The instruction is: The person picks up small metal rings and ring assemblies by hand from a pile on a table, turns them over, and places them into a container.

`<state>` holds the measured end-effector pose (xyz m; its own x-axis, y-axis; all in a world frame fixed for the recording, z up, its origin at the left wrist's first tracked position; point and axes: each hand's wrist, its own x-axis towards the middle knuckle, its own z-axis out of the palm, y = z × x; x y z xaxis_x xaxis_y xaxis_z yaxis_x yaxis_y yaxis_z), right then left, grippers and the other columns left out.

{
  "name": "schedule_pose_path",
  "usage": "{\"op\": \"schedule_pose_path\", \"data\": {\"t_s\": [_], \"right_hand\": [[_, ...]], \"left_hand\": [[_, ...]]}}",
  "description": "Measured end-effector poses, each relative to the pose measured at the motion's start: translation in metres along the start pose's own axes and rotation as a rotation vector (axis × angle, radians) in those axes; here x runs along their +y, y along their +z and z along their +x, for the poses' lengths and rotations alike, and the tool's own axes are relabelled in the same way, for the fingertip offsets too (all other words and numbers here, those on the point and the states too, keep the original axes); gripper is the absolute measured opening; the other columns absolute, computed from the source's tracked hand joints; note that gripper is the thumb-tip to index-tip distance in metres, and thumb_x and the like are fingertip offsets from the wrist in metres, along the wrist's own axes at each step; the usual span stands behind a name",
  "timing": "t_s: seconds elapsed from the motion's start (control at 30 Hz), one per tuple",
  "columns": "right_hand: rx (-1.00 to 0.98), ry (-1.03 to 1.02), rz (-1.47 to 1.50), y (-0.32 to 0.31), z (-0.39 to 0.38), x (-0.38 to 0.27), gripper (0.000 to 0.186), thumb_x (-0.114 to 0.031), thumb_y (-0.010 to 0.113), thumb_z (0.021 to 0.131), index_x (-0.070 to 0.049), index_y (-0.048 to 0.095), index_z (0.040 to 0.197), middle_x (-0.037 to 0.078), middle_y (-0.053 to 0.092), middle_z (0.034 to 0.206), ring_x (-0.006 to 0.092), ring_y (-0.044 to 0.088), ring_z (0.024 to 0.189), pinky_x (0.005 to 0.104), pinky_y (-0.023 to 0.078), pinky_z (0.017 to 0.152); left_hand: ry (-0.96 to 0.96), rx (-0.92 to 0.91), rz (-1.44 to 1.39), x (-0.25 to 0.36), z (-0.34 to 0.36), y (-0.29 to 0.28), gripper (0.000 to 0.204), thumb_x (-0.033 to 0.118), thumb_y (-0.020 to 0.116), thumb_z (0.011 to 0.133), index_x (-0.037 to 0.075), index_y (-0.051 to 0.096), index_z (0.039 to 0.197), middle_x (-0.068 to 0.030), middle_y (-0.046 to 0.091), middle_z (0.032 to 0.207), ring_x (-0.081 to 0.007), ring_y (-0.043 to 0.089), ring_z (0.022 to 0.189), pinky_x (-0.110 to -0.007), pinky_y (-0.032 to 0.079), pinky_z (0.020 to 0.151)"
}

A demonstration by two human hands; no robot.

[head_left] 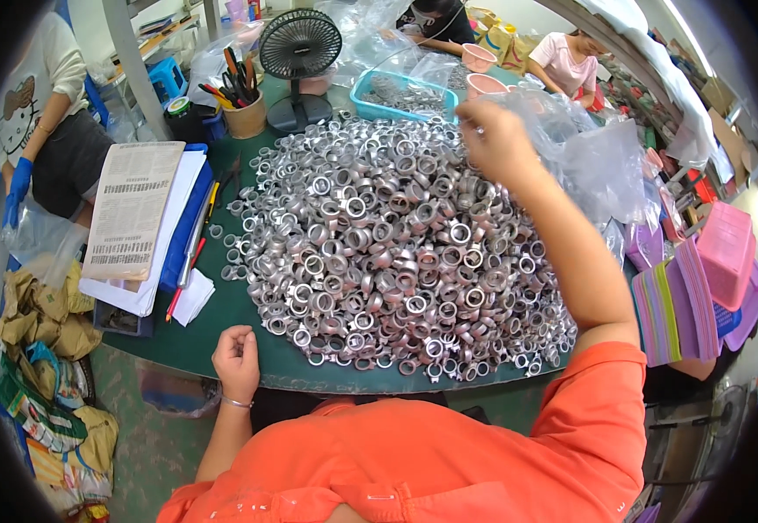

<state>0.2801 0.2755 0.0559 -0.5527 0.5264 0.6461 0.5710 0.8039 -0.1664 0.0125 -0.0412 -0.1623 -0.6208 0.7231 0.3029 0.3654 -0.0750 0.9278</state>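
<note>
A large heap of silver metal ring-shaped parts [396,253] covers most of the green table [213,322]. My left hand [237,362] is at the table's near edge, left of the heap, with its fingers curled closed; whatever they may hold is hidden. My right arm stretches over the heap's right side. Its hand [494,139] is above the far right part of the heap, near a light-blue basket [405,109] of small metal pieces. The fingers of that hand are bent together, and I cannot make out anything between them.
Left of the heap, papers [135,209] lie on a blue tray beside pens. Behind stand a tool cup [246,118] and a black fan [300,52]. Clear plastic bags [605,166] and stacked coloured baskets [679,305] are at right. Other people are at left and across the table.
</note>
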Motion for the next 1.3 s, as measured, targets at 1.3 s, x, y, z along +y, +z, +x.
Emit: {"op": "schedule_pose_path", "data": {"t_s": [1.3], "right_hand": [[-0.324,0.646,-0.197,0.096,0.009,0.379,0.048,-0.036,0.049,0.08,-0.005,0.054,0.116,0.021,0.056,0.112,0.0327,0.052,0.105,0.0401,0.037,0.092]], "left_hand": [[-0.048,0.058,0.492,0.0,-0.005,0.008,0.004,0.001,0.054,0.08,-0.002,0.055,0.082,-0.0045,0.053,0.071,-0.0078,0.047,0.058,-0.021,0.039,0.053]]}}
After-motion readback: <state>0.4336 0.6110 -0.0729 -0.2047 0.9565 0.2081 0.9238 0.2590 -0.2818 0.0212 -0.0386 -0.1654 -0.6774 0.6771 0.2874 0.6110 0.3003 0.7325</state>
